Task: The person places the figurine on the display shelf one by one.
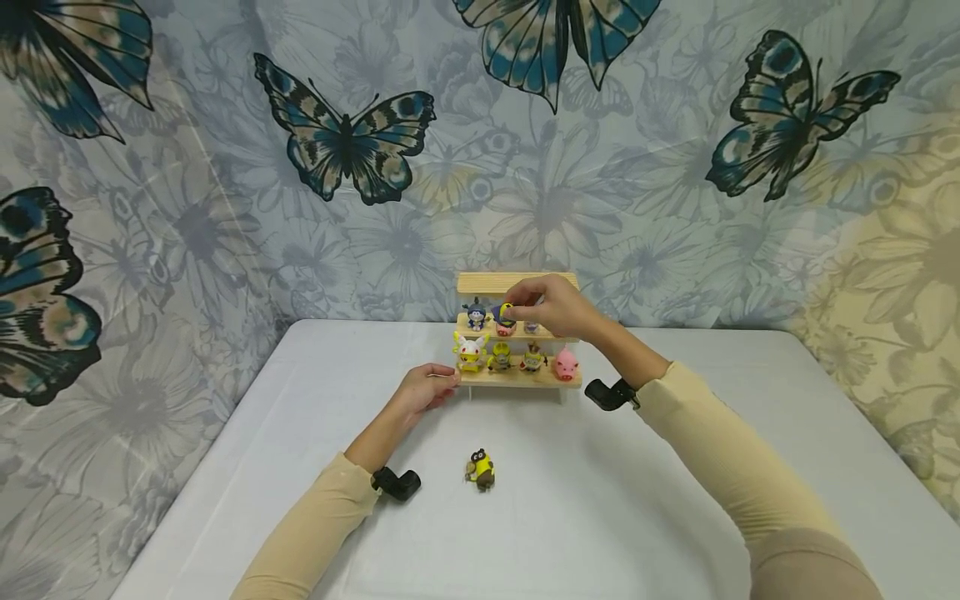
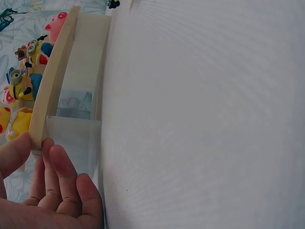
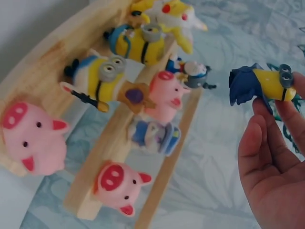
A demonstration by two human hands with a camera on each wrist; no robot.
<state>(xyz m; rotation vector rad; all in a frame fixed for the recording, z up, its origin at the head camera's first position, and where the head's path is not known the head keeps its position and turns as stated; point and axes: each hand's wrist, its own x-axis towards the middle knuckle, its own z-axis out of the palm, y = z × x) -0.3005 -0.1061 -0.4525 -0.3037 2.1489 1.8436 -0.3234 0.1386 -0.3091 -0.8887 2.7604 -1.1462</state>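
Observation:
My right hand [image 1: 557, 307] pinches a yellow minion figurine [image 3: 272, 85] in a dark blue outfit between thumb and fingers. It hangs in front of the upper tier of a small wooden display shelf [image 1: 517, 284], apart from the figures there in the right wrist view. My left hand [image 1: 424, 388] grips the left end of the lower shelf board [image 2: 56, 78], thumb on one side and fingertips on the other. Along the lower tier stand a white-and-yellow figure [image 1: 470, 353], two minions [image 3: 107, 76] and a pink pig [image 3: 35, 138].
The upper tier bears a dark-eared figure [image 1: 476, 315], pink pigs [image 3: 119, 186] and a blue-capped figure [image 3: 155, 136]. Another minion figurine [image 1: 481, 470] is on the white table [image 1: 615, 517] nearer to me. A butterfly-patterned cloth [image 1: 495, 208] hangs close behind the shelf.

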